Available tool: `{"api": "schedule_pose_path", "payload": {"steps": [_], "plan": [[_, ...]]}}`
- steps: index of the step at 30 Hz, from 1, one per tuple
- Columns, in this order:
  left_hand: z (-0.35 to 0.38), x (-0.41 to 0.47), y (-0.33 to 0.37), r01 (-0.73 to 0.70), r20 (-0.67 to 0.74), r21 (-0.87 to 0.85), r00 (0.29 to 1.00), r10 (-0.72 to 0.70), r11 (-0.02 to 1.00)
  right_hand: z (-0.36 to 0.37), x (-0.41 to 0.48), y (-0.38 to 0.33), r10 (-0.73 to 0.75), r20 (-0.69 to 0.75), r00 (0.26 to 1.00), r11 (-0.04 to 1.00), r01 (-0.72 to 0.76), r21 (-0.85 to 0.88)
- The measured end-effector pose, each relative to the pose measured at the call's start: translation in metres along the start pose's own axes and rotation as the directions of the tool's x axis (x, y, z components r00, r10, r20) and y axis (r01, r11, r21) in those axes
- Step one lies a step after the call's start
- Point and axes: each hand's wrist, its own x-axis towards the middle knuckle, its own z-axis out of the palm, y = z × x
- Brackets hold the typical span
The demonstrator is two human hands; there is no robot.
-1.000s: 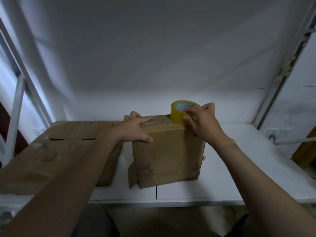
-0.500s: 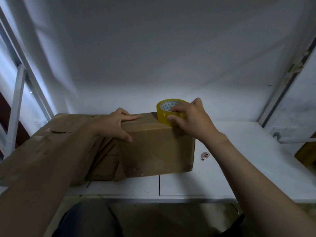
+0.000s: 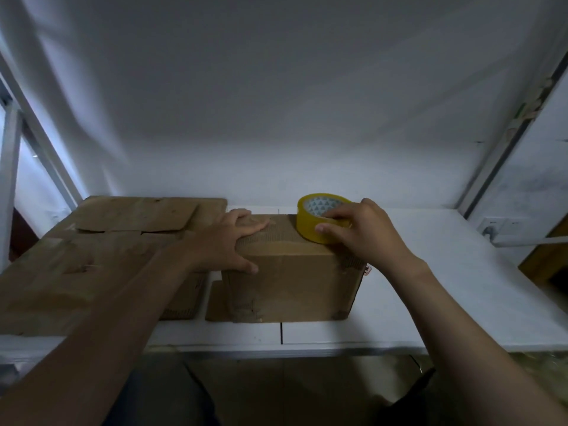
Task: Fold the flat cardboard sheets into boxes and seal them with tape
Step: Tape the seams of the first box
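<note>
Your right grip (image 3: 365,235) pinches tape (image 3: 310,224), thumb on outer wall, fingers over core. Tape rests on box (image 3: 292,290) top, right end. Your left grip (image 3: 227,241), fingers spread flat, presses top's left end. Box long axis runs left-right on tabletop (image 3: 430,287); taping run likely leads leftward.

One box (image 3: 292,287) up and folded, just the one. One roll of tape (image 3: 307,224), yellow, on top of the box. Two hands at the box: left hand (image 3: 224,244), right hand (image 3: 362,235). Left of the box, one pile of flat cardboard sheets (image 3: 76,272): at least three layers showing, full count impossible to tell. One table (image 3: 430,287) under the box. One wall socket (image 3: 491,224), far right of the box.
</note>
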Motion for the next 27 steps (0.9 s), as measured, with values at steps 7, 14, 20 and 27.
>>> {"api": "schedule_pose_path", "payload": {"steps": [7,14,20,27], "plan": [[0.008,-0.012,0.04,-0.004,-0.186,0.079,0.982,0.018,0.997,-0.009,0.017,-0.013,-0.003,0.192,0.981,0.998,0.016,-0.065],[0.028,-0.001,0.062,-0.156,-0.497,-0.461,0.861,-0.109,0.874,-0.006,0.014,-0.003,0.017,0.163,0.986,0.998,-0.006,-0.067],[0.021,-0.003,0.069,-0.184,-0.526,-0.654,0.808,-0.266,0.734,-0.002,0.02,-0.026,-0.029,0.055,0.998,0.998,0.032,-0.058],[0.019,0.001,0.069,-0.185,-0.526,-0.762,0.735,-0.427,0.62,-0.008,0.029,-0.055,-0.13,0.097,0.987,0.98,0.142,-0.139]]}}
